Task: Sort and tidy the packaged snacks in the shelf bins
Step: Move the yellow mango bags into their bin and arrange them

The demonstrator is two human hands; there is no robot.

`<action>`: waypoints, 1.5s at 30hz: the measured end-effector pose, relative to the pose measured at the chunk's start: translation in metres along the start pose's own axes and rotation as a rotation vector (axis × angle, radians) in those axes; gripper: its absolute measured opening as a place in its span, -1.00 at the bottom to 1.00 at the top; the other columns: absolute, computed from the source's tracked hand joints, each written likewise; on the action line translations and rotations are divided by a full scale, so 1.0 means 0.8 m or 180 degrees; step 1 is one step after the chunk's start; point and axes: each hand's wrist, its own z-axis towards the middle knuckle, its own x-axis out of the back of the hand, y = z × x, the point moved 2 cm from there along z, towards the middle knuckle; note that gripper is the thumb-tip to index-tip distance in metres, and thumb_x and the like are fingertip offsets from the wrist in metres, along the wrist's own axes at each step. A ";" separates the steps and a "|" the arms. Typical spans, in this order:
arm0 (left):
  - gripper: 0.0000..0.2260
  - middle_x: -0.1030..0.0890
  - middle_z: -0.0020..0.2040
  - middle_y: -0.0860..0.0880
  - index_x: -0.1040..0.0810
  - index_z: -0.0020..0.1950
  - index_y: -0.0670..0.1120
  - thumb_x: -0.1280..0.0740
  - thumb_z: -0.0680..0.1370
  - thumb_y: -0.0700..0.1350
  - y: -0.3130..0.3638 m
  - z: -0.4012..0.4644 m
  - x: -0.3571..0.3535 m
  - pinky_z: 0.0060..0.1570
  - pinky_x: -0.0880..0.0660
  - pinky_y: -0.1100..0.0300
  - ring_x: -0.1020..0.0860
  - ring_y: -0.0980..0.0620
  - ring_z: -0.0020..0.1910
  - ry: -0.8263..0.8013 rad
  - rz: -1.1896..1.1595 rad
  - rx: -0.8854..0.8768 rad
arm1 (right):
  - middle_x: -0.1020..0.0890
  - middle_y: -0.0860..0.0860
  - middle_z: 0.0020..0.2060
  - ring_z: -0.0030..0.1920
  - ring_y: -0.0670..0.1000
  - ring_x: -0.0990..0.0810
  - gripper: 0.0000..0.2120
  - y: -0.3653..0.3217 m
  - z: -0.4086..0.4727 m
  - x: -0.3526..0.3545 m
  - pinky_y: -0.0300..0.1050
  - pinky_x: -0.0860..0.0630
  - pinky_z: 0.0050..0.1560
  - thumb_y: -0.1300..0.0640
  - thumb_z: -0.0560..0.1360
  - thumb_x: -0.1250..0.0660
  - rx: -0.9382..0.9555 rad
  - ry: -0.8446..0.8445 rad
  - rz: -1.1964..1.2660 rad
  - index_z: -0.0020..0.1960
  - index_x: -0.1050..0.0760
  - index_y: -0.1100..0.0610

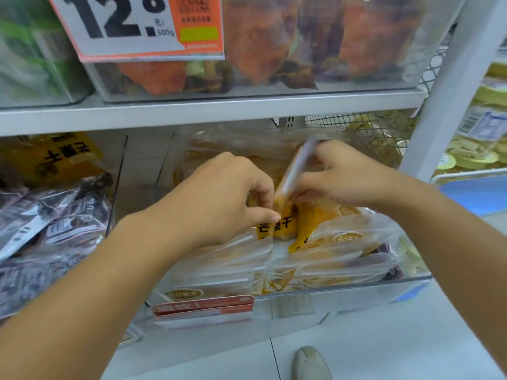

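You hold one yellow snack packet on its edge above the clear bin, over the other yellow packets lying there. Your right hand grips its upper part, and your left hand pinches its lower corner. Dark purple packets fill the bin to the left. A price sign hangs on the shelf above.

A large price sign reading 12.8 (per 500g) hangs at the upper shelf. A white shelf upright stands right, wire mesh beside it. Below, a shoe on pale floor tiles.
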 end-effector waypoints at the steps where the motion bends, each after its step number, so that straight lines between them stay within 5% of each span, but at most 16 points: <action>1: -0.91 -0.64 -0.30 0.23 -0.70 -0.18 0.18 -0.50 0.44 0.16 0.001 0.002 -0.002 -0.14 -0.47 0.20 -0.56 0.25 -0.22 -0.0107 -0.0092 -0.0060 | -0.69 0.16 -0.12 -0.15 0.08 -0.73 -0.89 0.001 0.002 -0.008 0.00 -0.69 -0.11 0.39 0.54 -0.32 -0.0072 0.0119 -0.0033 -0.01 -0.58 0.24; 3: -0.92 -0.59 -0.28 0.35 -0.71 -0.03 0.23 -0.47 0.50 0.10 0.002 0.004 -0.005 -0.15 -0.40 0.32 -0.53 0.34 -0.19 -0.0322 -0.0129 -0.0134 | -0.70 0.19 -0.12 -0.16 0.11 -0.74 -0.88 -0.007 0.001 -0.016 0.02 -0.69 -0.09 0.33 0.56 -0.26 -0.0252 0.0185 0.0072 -0.01 -0.58 0.26; 8: -0.74 -0.58 0.13 0.26 -0.56 0.27 0.29 -0.34 0.60 0.08 0.001 0.010 -0.011 0.19 -0.47 -0.02 -0.49 0.12 0.18 -0.0663 0.0208 -0.0399 | -0.66 0.25 -0.21 -0.18 0.11 -0.67 -0.44 -0.029 -0.020 -0.006 0.00 -0.62 -0.04 -0.26 0.54 -0.23 -0.0313 -0.0680 0.0428 -0.07 -0.63 0.26; 10: -0.76 -0.58 0.12 0.28 -0.59 0.25 0.26 -0.33 0.60 0.06 0.000 0.008 -0.008 0.19 -0.48 0.02 -0.50 0.19 0.16 -0.0661 0.0182 -0.0442 | -0.56 0.23 -0.30 -0.28 0.06 -0.57 -0.52 -0.019 -0.019 -0.003 -0.05 -0.56 -0.19 -0.18 0.52 -0.33 -0.0136 -0.0691 -0.0085 -0.05 -0.61 0.28; 13: -0.80 -0.67 -0.16 0.22 -0.71 -0.11 0.15 -0.35 0.53 0.20 -0.011 0.004 0.001 -0.02 -0.55 0.07 -0.61 0.21 -0.12 -0.0093 -0.0081 -0.0300 | -0.56 0.09 -0.32 -0.31 0.02 -0.51 -0.93 -0.005 -0.013 0.003 -0.04 -0.54 -0.26 0.18 0.55 -0.43 -0.0002 -0.0709 -0.0544 -0.06 -0.66 0.16; 15: -0.67 -0.63 -0.25 0.18 -0.67 -0.24 0.11 -0.32 0.47 0.32 -0.021 0.001 0.007 -0.13 -0.54 0.06 -0.58 0.18 -0.22 0.0328 0.0162 -0.0156 | -0.63 0.04 -0.30 -0.28 -0.03 -0.55 -0.88 -0.004 -0.008 -0.003 -0.09 -0.55 -0.21 0.24 0.53 -0.44 0.0248 -0.0948 -0.0640 -0.13 -0.69 0.06; 18: -0.64 -0.59 -0.15 0.17 -0.67 -0.08 0.14 -0.28 0.45 0.37 -0.027 0.000 0.006 -0.09 -0.54 0.03 -0.54 0.11 -0.13 0.0196 0.0541 0.0065 | -0.60 -0.02 -0.38 -0.33 -0.08 -0.54 -0.92 0.000 0.015 -0.012 -0.15 -0.50 -0.23 0.19 0.50 -0.48 0.1056 -0.0199 -0.1687 -0.18 -0.68 0.10; 20: -0.61 -0.58 -0.02 0.12 -0.65 0.07 0.15 -0.27 0.44 0.36 -0.029 0.004 0.006 -0.02 -0.53 0.02 -0.54 0.05 -0.02 -0.0066 0.0730 0.0252 | -0.64 -0.02 -0.36 -0.31 -0.10 -0.58 -0.95 0.006 0.024 -0.013 -0.14 -0.50 -0.21 0.14 0.45 -0.53 0.1012 0.0060 -0.1898 -0.15 -0.69 0.12; 23: -0.56 -0.60 0.14 0.10 -0.61 0.24 0.13 -0.30 0.47 0.32 -0.031 0.010 0.005 0.06 -0.52 0.04 -0.56 0.00 0.09 -0.0432 0.0842 0.0381 | -0.70 -0.08 -0.27 -0.24 -0.15 -0.62 -0.81 0.005 0.021 -0.006 -0.18 -0.52 -0.18 0.07 0.33 -0.62 0.0560 0.0112 -0.1868 -0.09 -0.72 0.05; 26: -0.50 -0.58 0.20 0.08 -0.52 0.34 0.19 -0.25 0.48 0.37 -0.032 0.012 0.001 0.12 -0.51 0.02 -0.53 0.01 0.15 -0.0674 0.0770 0.0333 | -0.68 -0.08 -0.03 -0.02 -0.03 -0.60 -0.51 -0.015 0.022 0.000 -0.09 -0.56 -0.01 -0.05 0.24 -0.66 0.0524 0.0404 -0.2665 0.12 -0.65 0.00; 29: -0.41 -0.48 0.27 0.09 -0.50 0.32 0.18 -0.13 0.39 0.40 -0.032 0.016 -0.005 0.21 -0.47 -0.02 -0.46 0.00 0.24 -0.0766 0.0859 0.0253 | -0.58 -0.08 -0.01 -0.06 0.03 -0.54 -0.35 -0.033 0.028 -0.013 -0.07 -0.53 -0.13 -0.14 0.15 -0.67 0.0366 0.0224 -0.3312 0.17 -0.51 -0.05; 33: -0.38 -0.45 0.29 0.16 -0.51 0.33 0.18 -0.14 0.36 0.42 -0.031 0.018 -0.007 0.23 -0.46 -0.03 -0.43 0.03 0.27 -0.0653 0.0720 0.0179 | -0.41 -0.09 -0.13 -0.16 0.05 -0.44 -0.35 -0.037 0.044 -0.035 -0.15 -0.34 -0.24 -0.01 0.13 -0.68 0.0344 0.0117 -0.3531 0.12 -0.45 -0.07; 37: -0.25 -0.46 0.30 0.15 -0.47 0.38 0.19 -0.04 0.30 0.49 -0.037 0.013 -0.005 0.26 -0.44 -0.01 -0.44 0.03 0.30 -0.0559 0.0617 0.0195 | -0.40 -0.05 -0.24 -0.15 0.12 -0.51 -0.55 -0.024 0.052 -0.028 -0.16 -0.28 -0.30 0.10 0.23 -0.62 0.0501 0.0409 -0.3256 -0.16 -0.33 -0.03; 42: -0.33 -0.42 0.33 0.22 -0.54 0.26 0.17 -0.05 0.33 0.48 -0.034 0.007 -0.003 0.31 -0.40 -0.04 -0.36 0.05 0.35 -0.0679 0.0777 0.0322 | -0.53 0.01 -0.01 -0.04 0.14 -0.52 -0.43 -0.015 0.046 -0.025 -0.11 -0.29 -0.17 -0.12 0.25 -0.61 0.0481 0.0573 -0.3569 0.01 -0.28 -0.05; 45: -0.31 -0.43 0.36 0.19 -0.56 0.26 0.14 -0.06 0.32 0.48 -0.032 0.006 0.001 0.32 -0.39 -0.04 -0.37 0.04 0.36 -0.0742 0.0671 0.0378 | -0.44 0.03 0.18 0.18 0.14 -0.45 -0.13 -0.011 0.043 -0.025 -0.02 -0.41 -0.02 -0.17 0.10 -0.67 0.0723 0.0764 -0.3746 0.24 -0.31 0.03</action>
